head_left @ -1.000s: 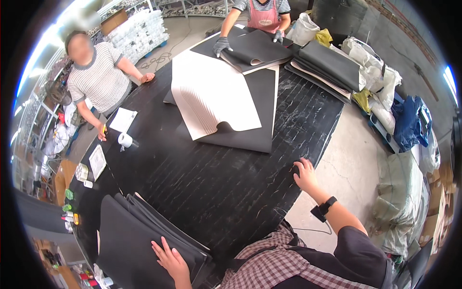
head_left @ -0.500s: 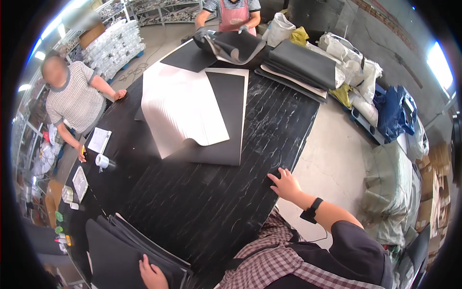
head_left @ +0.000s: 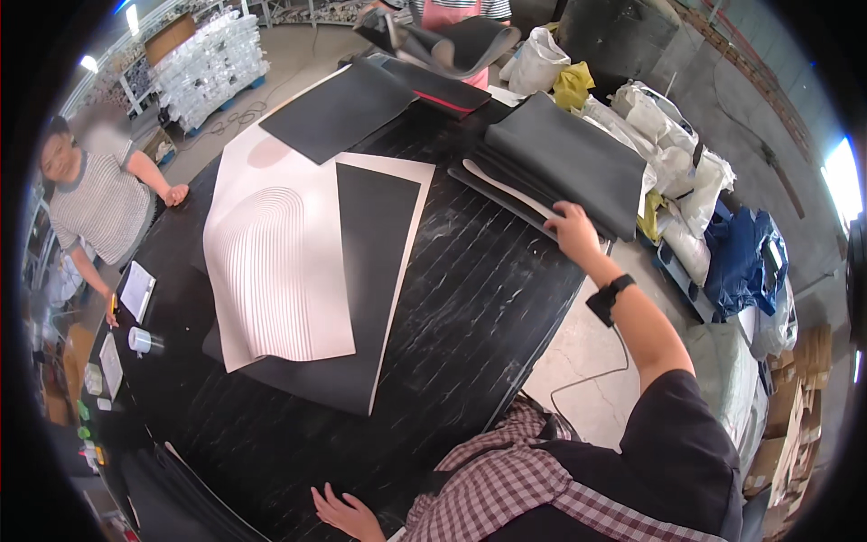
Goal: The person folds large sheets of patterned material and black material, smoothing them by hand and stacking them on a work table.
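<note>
Sheets [head_left: 573, 149] are lying stacked on the counter [head_left: 474, 289], far right; your right hand [head_left: 574, 231] is touching them, grip unclear; your left hand [head_left: 349, 517] is showing open; one-handed pulling could be slipping layers.

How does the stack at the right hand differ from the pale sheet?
The stack is mostly black; the pale sheet is whitish with curved lines. The stack is folded in layers, while the pale sheet is spread out. The right hand is at the stack's edge, but no hand is on the pale sheet. Both rest on the black table.
</note>
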`<state>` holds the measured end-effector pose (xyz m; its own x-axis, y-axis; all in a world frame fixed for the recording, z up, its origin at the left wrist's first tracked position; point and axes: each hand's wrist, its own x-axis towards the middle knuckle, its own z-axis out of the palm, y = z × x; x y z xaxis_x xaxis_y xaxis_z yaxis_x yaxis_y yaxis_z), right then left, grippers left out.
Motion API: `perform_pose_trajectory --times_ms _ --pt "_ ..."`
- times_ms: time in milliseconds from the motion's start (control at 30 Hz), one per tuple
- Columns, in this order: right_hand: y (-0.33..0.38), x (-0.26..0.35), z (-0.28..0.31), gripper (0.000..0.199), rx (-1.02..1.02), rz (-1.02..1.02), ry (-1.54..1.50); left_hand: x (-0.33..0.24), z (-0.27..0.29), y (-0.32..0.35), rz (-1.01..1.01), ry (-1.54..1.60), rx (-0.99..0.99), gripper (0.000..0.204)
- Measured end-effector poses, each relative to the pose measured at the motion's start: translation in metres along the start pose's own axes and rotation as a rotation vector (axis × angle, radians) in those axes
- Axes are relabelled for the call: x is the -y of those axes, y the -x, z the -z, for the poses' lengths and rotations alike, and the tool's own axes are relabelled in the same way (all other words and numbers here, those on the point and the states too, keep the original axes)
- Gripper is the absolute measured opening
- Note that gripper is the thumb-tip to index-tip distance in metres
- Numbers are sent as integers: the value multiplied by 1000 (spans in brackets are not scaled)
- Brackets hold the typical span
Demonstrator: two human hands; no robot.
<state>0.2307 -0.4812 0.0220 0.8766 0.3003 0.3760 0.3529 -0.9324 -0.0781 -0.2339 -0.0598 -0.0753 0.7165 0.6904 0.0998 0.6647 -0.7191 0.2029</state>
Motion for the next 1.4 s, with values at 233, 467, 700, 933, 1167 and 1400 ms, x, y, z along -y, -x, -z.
perform_pose_trajectory --times_ms 233,467,700,933,1167,1400 --pt "-62 -62 1 49 184 -116 534 -13 -12 -7 184 -107 -53 29" --pt "-59 -89 -24 41 145 -71 171 -12 -10 -9 189 -155 -48 30" --pt "-56 -87 -39 31 -325 -152 -21 -9 -6 -14 197 -153 -7 30" --pt "-45 -86 -64 34 -77 -309 170 -13 -3 -17 193 -150 39 29" --pt "-49 -61 -58 73 174 117 786 -7 -4 -17 219 -153 73 30" --pt "-68 -16 -77 47 12 -42 504 -5 -7 -14 271 -194 129 30"
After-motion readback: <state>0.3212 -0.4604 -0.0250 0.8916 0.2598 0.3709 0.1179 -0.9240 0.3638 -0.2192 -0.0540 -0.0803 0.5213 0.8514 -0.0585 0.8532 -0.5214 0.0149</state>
